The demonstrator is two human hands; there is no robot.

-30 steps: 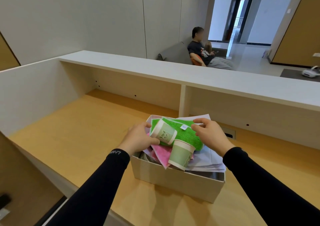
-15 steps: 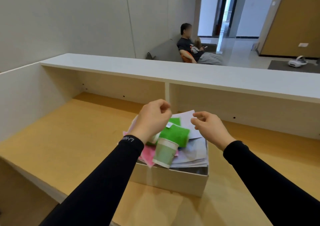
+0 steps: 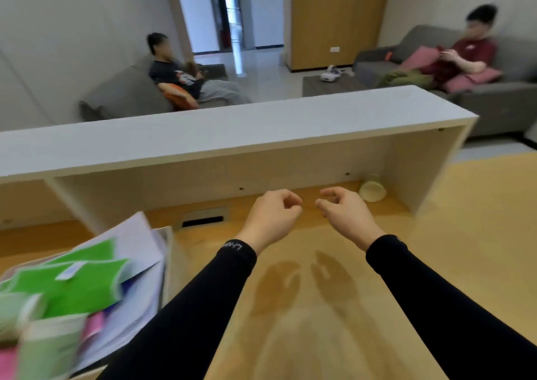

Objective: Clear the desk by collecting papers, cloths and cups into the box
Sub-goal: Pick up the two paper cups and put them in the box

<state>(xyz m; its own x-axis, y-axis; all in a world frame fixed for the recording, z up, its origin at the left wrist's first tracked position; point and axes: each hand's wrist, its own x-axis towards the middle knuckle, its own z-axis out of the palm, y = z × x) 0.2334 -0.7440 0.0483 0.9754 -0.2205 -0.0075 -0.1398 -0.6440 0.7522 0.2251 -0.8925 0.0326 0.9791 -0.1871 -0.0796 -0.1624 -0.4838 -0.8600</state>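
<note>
Both hands hung over the bare wooden worktop (image 3: 436, 234), side by side near the centre of the view, black sleeves running back toward six o'clock. The left hand (image 3: 271, 217) had its grip loosely curled, fingers bent toward the thumb with nothing between them. The right hand (image 3: 343, 214) matched it, its grip narrow and empty, thumb and forefinger nearly meeting. Their shadows lay on the wood just below.

The box (image 3: 167, 251) sat at about eight o'clock, partly cut off by the frame edge, with only a strip of its pale wall showing. It was heaped full: white papers (image 3: 136, 240) fanned out on top, a green cloth (image 3: 78, 283) with a small white tag lay over them, a pink cloth (image 3: 94, 327) poked out lower down, and a pale green paper cup (image 3: 49, 347) lay blurred at the near corner.

One cup (image 3: 372, 192) (pale, lying on its side) rested at one o'clock, tucked under the white shelf (image 3: 232, 129) against the back panel, just beyond the right hand and apart from it.
</note>
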